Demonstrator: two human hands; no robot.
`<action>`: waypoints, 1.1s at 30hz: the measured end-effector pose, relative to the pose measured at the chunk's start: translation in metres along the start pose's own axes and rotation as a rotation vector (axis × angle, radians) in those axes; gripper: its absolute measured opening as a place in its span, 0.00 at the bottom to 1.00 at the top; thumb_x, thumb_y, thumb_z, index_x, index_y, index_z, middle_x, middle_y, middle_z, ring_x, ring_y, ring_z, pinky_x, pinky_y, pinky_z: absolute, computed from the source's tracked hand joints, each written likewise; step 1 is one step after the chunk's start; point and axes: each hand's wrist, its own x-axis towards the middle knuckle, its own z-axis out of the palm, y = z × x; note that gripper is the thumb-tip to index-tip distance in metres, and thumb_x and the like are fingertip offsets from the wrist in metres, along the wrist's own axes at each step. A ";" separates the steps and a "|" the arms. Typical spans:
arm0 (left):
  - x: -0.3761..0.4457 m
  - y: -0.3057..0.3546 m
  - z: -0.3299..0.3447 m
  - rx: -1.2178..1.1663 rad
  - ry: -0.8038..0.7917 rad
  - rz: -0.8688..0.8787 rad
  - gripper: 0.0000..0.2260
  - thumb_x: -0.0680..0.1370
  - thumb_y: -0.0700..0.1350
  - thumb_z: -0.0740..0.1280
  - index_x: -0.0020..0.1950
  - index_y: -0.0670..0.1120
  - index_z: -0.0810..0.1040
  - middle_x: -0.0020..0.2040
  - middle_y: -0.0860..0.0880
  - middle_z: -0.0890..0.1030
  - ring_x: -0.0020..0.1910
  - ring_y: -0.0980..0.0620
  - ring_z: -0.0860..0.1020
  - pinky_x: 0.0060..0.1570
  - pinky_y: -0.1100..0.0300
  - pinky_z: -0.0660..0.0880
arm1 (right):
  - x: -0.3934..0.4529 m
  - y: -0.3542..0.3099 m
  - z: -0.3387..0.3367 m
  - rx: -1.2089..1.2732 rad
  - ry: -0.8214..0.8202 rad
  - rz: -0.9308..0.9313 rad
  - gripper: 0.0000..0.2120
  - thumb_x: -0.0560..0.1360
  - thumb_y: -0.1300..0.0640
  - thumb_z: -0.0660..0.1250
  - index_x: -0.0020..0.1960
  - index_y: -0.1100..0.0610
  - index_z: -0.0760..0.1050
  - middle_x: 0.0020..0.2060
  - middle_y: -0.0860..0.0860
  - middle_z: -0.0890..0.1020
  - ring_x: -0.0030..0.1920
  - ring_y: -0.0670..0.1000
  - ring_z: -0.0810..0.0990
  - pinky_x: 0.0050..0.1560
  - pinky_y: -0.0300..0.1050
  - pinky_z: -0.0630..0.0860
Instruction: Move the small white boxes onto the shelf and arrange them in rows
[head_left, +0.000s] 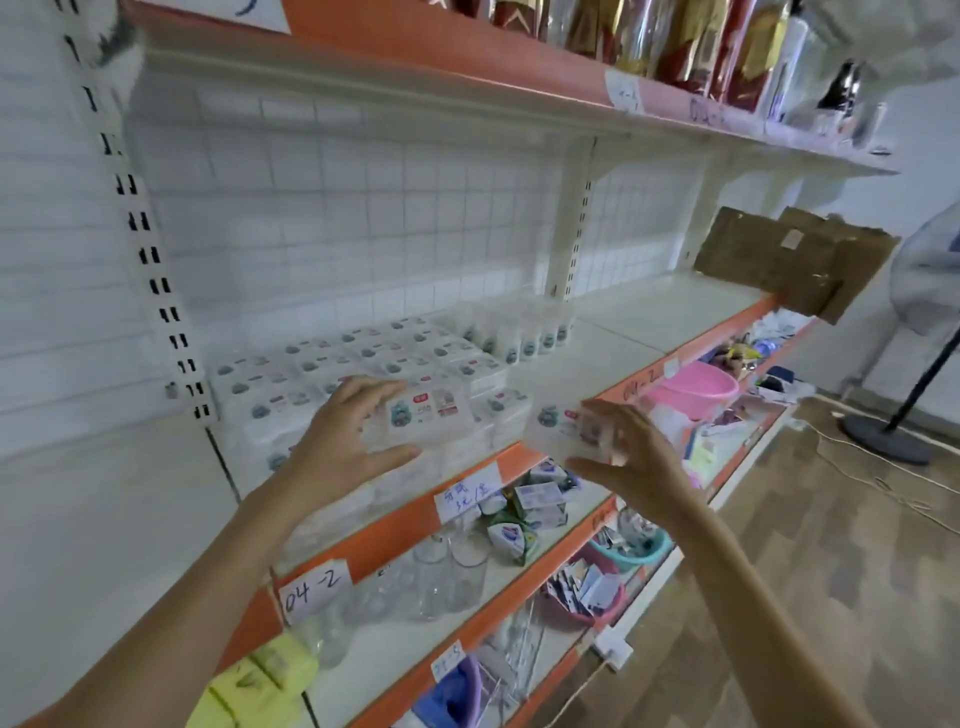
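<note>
Two hands, fingers each curled round a white box (427, 413); stacked boxes (332, 369) behind, glasses (441, 577) below

Two hands showed, the left hand (347, 435) and the right hand (626, 451), each holding one white box (428, 413), (563, 425). Stacked boxes (363, 358) on the shelf (613, 358) were too blurred to count. Five or so white bottles (524, 335) stood behind them. One pink basin (693, 387), one teal basin (631, 553), one fan (930, 291).
</note>
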 end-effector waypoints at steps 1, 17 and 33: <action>0.002 -0.003 -0.006 0.007 0.021 -0.028 0.32 0.64 0.61 0.69 0.66 0.53 0.69 0.54 0.63 0.67 0.52 0.72 0.66 0.52 0.82 0.59 | 0.017 -0.005 0.005 0.015 -0.024 -0.030 0.31 0.65 0.56 0.76 0.66 0.52 0.70 0.58 0.48 0.72 0.55 0.49 0.73 0.53 0.44 0.73; -0.063 -0.042 -0.071 0.132 0.349 -0.526 0.26 0.68 0.39 0.74 0.57 0.60 0.69 0.57 0.59 0.72 0.53 0.72 0.72 0.54 0.78 0.67 | 0.164 -0.077 0.135 -0.107 -0.588 -0.700 0.32 0.69 0.45 0.71 0.69 0.53 0.65 0.63 0.50 0.67 0.64 0.51 0.66 0.62 0.40 0.61; -0.051 -0.043 -0.017 0.008 0.415 -0.678 0.24 0.69 0.35 0.73 0.62 0.47 0.72 0.57 0.50 0.69 0.54 0.62 0.73 0.51 0.78 0.69 | 0.163 -0.051 0.154 -0.122 -0.578 -0.822 0.27 0.72 0.40 0.65 0.67 0.48 0.66 0.62 0.49 0.67 0.65 0.52 0.63 0.69 0.50 0.58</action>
